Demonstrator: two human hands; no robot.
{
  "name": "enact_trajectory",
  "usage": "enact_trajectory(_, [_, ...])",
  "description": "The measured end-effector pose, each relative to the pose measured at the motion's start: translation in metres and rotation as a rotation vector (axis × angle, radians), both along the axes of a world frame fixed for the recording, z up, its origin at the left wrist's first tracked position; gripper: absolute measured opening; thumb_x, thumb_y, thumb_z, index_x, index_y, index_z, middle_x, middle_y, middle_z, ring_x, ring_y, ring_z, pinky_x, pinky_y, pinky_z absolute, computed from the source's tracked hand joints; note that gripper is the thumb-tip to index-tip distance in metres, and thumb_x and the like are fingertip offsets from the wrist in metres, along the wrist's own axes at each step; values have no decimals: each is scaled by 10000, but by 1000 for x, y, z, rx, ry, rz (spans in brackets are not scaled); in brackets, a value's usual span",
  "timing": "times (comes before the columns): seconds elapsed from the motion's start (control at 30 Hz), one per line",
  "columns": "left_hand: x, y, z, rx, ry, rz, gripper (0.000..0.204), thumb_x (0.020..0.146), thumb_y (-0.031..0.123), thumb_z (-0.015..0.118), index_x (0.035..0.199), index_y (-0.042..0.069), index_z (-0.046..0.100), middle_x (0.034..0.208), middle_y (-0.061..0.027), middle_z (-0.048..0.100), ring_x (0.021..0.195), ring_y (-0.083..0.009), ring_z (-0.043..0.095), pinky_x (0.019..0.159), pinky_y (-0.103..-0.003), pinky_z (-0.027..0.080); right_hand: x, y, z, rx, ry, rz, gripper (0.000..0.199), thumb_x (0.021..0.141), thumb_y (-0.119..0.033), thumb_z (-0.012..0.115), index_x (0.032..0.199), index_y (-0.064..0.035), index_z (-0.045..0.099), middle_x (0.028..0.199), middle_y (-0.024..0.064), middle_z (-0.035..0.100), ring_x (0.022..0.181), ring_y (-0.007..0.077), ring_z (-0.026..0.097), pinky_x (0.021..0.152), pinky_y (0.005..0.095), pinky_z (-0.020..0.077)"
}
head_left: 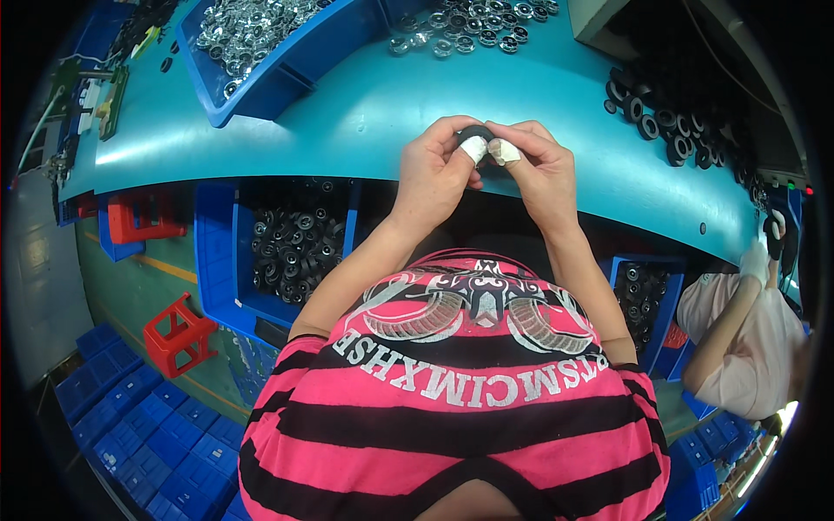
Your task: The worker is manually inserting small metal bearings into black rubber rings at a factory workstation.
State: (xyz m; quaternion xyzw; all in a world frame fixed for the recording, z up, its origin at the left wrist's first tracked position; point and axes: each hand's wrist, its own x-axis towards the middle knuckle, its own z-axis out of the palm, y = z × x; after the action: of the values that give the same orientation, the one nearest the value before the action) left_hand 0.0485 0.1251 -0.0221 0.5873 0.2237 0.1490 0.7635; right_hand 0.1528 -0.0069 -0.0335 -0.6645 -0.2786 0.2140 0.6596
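1. Nearest the camera, a pink and black striped shirt (452, 408) fills the lower view.
2. Above it, over the teal workbench (365, 122) edge, the left hand (432, 174) and right hand (543, 169) press together, taped fingertips (473, 149) pinching a small black ring (474, 133).
3. The ring looks light, stiff and smooth; gripping its outer rim seems best.
4. Left of the hands, below the bench, a blue bin (217, 260) holds similar black parts.

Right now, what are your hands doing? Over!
Left hand and right hand both pinching one small black ring, taped fingertips on it. Held over the teal table. Nothing in the way.
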Motion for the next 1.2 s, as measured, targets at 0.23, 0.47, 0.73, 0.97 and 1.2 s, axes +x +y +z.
enact_trajectory(0.23, [2, -6, -4, 38, 9, 77, 242, 1009, 40, 580, 1241, -21, 607, 976, -87, 704, 699, -100, 650, 608, -259, 591, -7, 3, 5, 18, -68, 1, 311, 918, 19, 681, 1217, -36, 743, 1013, 50, 687, 938, 142, 660, 833, 258, 535])
enact_trajectory(0.47, [-4, 6, -1, -48, -32, -85, 381, 1005, 44, 590, 1378, -20, 543, 1077, -99, 687, 859, -132, 671, 756, -305, 609, 2, 1, 1, 58, 209, 62, 349, 935, 37, 646, 1278, -3, 694, 1106, 59, 664, 1026, 145, 651, 932, 267, 532])
enact_trajectory(0.73, [-4, 7, 0, 11, -58, -150, 483, 976, 20, 623, 1444, 5, 505, 1135, -106, 669, 962, -145, 669, 790, -300, 596, 8, -6, 4, 28, 147, 77, 297, 963, -8, 633, 1249, -20, 716, 1102, 58, 667, 1005, 137, 654, 904, 267, 534])
enact_trajectory(0.97, [-5, 1, -2, -12, -67, -156, 587, 894, -86, 667, 1451, -13, 496, 1183, -124, 669, 1024, -164, 678, 844, -297, 588, 6, -7, 5, 61, 373, 62, 272, 996, -92, 654, 1243, 13, 701, 1086, 82, 728, 930, 126, 681, 848, 263, 566])
enact_trajectory(1.2, [-8, -2, -3, 11, -132, -128, 540, 900, -82, 664, 1416, -13, 517, 1188, -122, 671, 1035, -167, 678, 871, -298, 583, 5, -8, 10, 105, 460, 93, 276, 990, -114, 670, 1231, 17, 702, 1085, 84, 732, 937, 129, 692, 845, 267, 576])
